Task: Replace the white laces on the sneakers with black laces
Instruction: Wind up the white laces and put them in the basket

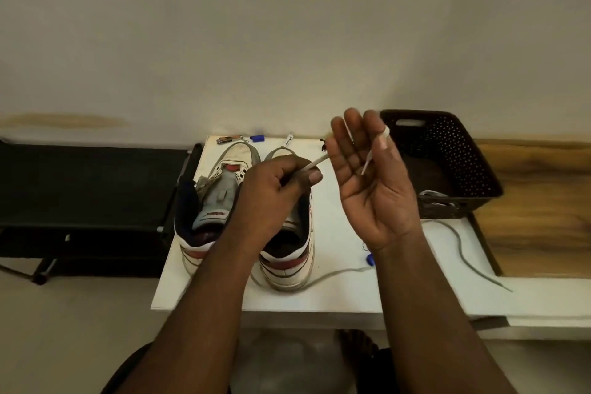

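Sneakers serve as the landmark: two worn white leather sneakers with red and grey trim [220,201] stand side by side, toes toward the wall, on the left part of the white table [339,291]. Left of the sneakers, beyond the table edge, stands a low black rack [89,182]. Behind their toes lie a small metal clipper [228,139] and a blue cap [257,138]. Directly above the right-hand sneaker, the left hand [275,189] pinches a white lace [315,165] between curled fingers and thumb. That lace runs to the right hand [371,176], raised palm up just right of the sneakers, fingers nearly straight, the lace wound around its fingers with the tip dangling over the palm. Another pale lace [460,243] trails across the table from the sneakers' heels toward the right. Farther right of the sneakers sits a dark perforated plastic basket [447,150]; what lies inside is unclear.
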Available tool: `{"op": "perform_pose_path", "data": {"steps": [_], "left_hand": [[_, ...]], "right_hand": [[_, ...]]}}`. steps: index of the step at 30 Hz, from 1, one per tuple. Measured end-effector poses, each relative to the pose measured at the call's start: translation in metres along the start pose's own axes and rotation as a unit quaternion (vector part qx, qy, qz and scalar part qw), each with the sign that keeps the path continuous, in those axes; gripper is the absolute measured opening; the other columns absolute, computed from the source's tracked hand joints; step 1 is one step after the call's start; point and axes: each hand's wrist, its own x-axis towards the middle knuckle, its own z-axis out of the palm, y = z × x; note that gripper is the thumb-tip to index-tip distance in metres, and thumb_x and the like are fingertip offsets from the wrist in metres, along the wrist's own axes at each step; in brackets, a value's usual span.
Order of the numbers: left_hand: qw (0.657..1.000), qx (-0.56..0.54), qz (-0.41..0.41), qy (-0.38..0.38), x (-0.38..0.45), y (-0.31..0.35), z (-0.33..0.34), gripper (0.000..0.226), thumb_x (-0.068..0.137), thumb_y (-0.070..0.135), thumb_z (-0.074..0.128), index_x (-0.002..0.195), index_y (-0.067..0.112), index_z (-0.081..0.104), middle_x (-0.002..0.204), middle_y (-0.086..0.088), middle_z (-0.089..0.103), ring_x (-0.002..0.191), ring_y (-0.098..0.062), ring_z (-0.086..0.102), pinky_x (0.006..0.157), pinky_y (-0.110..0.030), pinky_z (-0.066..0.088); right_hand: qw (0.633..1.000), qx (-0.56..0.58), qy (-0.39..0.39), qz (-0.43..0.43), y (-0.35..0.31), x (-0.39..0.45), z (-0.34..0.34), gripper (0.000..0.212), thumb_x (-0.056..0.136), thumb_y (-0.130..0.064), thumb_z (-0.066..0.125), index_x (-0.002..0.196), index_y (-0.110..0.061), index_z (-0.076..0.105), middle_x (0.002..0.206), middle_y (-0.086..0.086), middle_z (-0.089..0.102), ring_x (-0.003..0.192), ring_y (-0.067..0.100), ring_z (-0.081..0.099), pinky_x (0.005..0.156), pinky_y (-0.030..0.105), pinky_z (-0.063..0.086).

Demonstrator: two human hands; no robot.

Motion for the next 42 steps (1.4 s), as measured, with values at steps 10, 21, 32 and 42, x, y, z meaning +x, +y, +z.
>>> {"op": "perform_pose_path", "data": {"steps": [10,21,32,42], "left_hand": [[0.991,0.102,-0.043,-0.072,0.015,-0.017,-0.008,0.008,0.079,0.035,0.075,0.081,0.028,0.073,0.083,0.008,0.071,0.084,-0.006,0.064,0.079,-0.033,0.054],[0.998,-0.022,0.02,-0.059,0.016,-0.007,-0.004,0.003,0.083,0.013,0.073,0.08,0.012,0.071,0.079,-0.001,0.069,0.077,-0.012,0.065,0.071,-0.024,0.052],[0.99,-0.055,-0.036,-0.127,0.012,-0.009,0.015,0.024,0.094,0.013,0.058,0.073,0.019,0.067,0.058,0.002,0.056,0.05,-0.011,0.048,0.049,-0.023,0.039],[0.991,-0.065,-0.057,-0.106,0.014,-0.015,0.0,0.015,0.081,0.019,0.073,0.082,0.004,0.073,0.075,-0.015,0.071,0.062,-0.011,0.062,0.057,-0.024,0.05]], "right_hand": [[0.804,-0.592,0.004,-0.054,0.009,0.016,-0.044,0.03,0.084,-0.008,0.068,0.103,-0.032,0.067,0.096,-0.035,0.063,0.103,-0.012,0.06,0.088,0.006,0.043],[0.785,-0.594,-0.089,0.153,-0.009,0.011,-0.037,0.013,0.088,-0.014,0.063,0.094,-0.014,0.075,0.08,-0.002,0.075,0.069,0.009,0.07,0.065,0.021,0.055],[0.993,-0.094,-0.035,0.057,0.0,0.003,-0.028,0.022,0.078,-0.017,0.063,0.095,-0.017,0.077,0.099,0.006,0.074,0.091,0.019,0.072,0.077,0.03,0.057],[0.757,-0.626,-0.074,0.17,-0.012,0.003,-0.05,0.017,0.092,-0.018,0.06,0.1,-0.022,0.074,0.08,-0.014,0.072,0.079,-0.003,0.063,0.078,0.017,0.05]]}}
